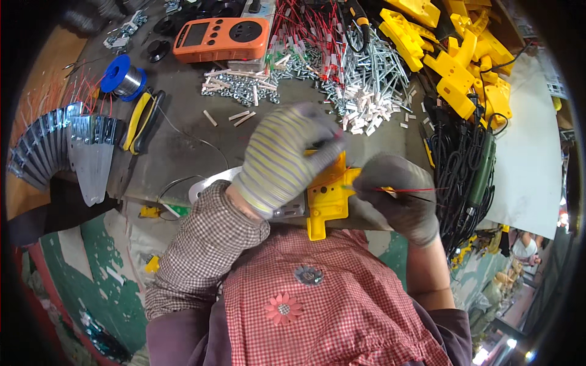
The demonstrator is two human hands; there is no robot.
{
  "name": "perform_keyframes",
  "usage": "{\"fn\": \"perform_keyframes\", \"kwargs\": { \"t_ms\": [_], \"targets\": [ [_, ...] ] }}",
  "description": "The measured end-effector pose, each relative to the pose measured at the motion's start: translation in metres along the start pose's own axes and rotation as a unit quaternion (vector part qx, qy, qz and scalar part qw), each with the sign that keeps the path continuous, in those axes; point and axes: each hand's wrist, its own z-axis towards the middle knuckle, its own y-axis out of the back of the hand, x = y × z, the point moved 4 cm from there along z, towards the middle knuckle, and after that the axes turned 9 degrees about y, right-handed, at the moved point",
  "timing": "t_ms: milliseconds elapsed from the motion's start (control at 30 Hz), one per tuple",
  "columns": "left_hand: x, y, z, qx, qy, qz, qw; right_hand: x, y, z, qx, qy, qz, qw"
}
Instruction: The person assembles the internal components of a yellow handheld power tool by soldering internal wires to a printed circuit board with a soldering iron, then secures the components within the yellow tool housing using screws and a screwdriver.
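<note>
In front of me at the table's near edge lies a yellow plastic housing (328, 204) with holes and raised posts, beside a flat metal plate (292, 208). My left hand (287, 152), in a striped glove, reaches over the housing's upper left part with its fingers curled. The fingertips are slightly blurred, and what they hold, if anything, is hidden. On the housing's right side my right hand (397, 192), in a grey glove, is closed on a thin red wire (421, 189). A dark wire also runs out beside it. My left wrist and hand cover part of the metal plate.
Beyond my hands lie heaped screws (378, 67), white sleeves (369, 113), red wires (308, 27) and an orange multimeter (223, 39). Pliers (141, 122), a solder spool (124, 78) and metal blades (91, 152) are left. Yellow housings (455, 67) and black cables (455, 158) crowd the right.
</note>
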Motion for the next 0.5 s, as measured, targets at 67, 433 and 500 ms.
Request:
{"fn": "perform_keyframes", "kwargs": {
  "t_ms": [67, 433, 500],
  "targets": [
    [0.017, 0.005, -0.004, -0.04, 0.166, -0.221, 0.96, -0.008, -0.016, 0.014, 0.012, -0.006, -0.031, 0.999],
    [0.03, 0.006, -0.003, -0.096, 0.092, -0.228, 0.965, -0.026, -0.044, 0.041, 0.078, 0.072, -0.208, 0.972],
    [0.03, 0.008, -0.005, -0.091, 0.098, -0.223, 0.966, -0.025, -0.044, 0.042, 0.069, 0.099, -0.254, 0.96]
  ]
}}
